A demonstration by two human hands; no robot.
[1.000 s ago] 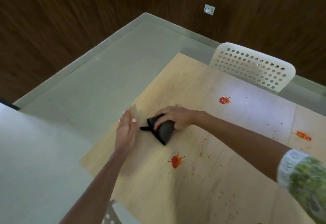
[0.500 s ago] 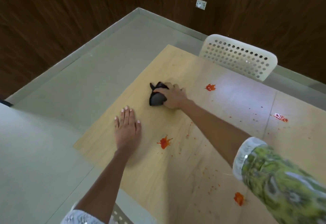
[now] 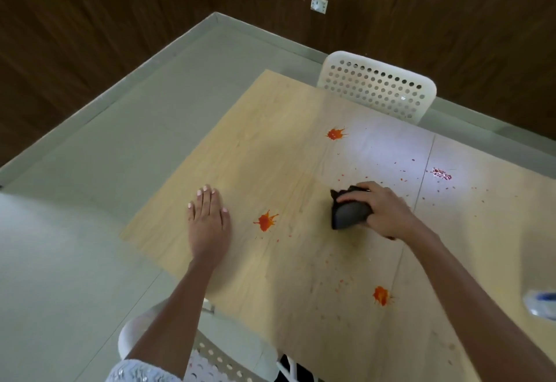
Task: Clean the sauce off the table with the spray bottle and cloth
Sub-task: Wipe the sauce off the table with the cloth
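From the head camera I see my left hand (image 3: 207, 219) lying flat on the wooden surface (image 3: 270, 147), fingers straight and together, palm down near the left edge. My right hand (image 3: 383, 211) is curled over a bunched dark cloth (image 3: 349, 216), gripping it and pressing it onto the surface right of centre. Red sauce remains in several places: one splat (image 3: 265, 221) between the two hands, one (image 3: 335, 134) farther back toward the white perforated chair (image 3: 376, 87), one (image 3: 381, 295) nearer to me beside my right forearm, and a glossy smear (image 3: 441, 173) past the seam on the right, with small specks scattered around. At the right edge of the picture sits a blurred white and blue thing (image 3: 541, 302); I cannot tell what it is. Another white chair (image 3: 228, 357) shows below the surface's near edge.
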